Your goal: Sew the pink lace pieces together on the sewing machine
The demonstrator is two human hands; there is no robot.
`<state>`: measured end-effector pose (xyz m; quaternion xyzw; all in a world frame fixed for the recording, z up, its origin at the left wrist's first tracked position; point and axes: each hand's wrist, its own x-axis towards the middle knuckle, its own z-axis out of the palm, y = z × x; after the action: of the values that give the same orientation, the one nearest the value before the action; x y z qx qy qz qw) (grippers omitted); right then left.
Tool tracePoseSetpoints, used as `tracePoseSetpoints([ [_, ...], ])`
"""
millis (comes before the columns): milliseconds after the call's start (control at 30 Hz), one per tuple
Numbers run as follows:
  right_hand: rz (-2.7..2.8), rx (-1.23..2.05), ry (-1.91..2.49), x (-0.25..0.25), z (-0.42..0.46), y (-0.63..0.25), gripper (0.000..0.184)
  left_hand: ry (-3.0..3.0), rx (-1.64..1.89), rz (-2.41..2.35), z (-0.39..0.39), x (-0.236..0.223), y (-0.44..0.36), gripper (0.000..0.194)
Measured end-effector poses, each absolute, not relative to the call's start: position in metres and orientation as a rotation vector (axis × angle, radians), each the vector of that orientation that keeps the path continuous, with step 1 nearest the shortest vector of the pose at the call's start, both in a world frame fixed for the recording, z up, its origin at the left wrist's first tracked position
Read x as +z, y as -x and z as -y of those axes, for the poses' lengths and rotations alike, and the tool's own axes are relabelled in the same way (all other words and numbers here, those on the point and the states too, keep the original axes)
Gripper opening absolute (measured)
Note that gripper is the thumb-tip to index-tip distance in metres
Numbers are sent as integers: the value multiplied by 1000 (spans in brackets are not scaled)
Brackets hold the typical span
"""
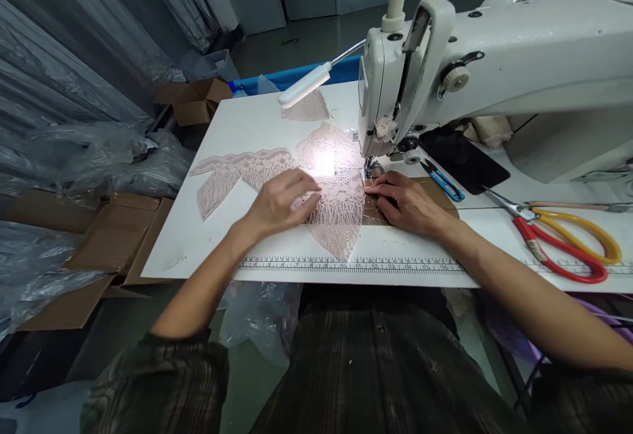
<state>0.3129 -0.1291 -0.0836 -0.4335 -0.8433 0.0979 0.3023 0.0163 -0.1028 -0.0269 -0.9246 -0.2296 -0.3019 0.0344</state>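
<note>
Pale pink lace fabric lies under the needle area of a white sewing machine, its pointed lower end toward me. My left hand is at the left side of this lace, thumb and fingers closed together on it. Close beside the presser foot, my right hand has its fingertips pinched at the lace's right edge. Beneath that hand is a brown plate on the table. More lace spreads out to the left, partly behind my left hand.
A lamp shines on the lace, near another lace piece. To the right lie blue thread snips, a black phone-like slab and red-and-yellow-handled scissors. A printed ruler runs along the table's front edge. Cardboard boxes stand left.
</note>
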Motion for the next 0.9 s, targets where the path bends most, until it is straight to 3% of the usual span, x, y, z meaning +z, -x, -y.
tracePoseSetpoints([
  [133,2248,267,1143,-82,132,-311,36,2992,-925,1056,52,-40,-30,26],
  [433,2346,216,1083,-79,137,-308,32,3071,-935,1303,61,-59,-35,13],
  [633,2348,193,1061,-78,135,-309,31,2874,-879,1095,64,-59,-37,21],
  [900,2304,316,1089,-74,137,-309,24,2971,-928,1034,63,-64,-50,17],
])
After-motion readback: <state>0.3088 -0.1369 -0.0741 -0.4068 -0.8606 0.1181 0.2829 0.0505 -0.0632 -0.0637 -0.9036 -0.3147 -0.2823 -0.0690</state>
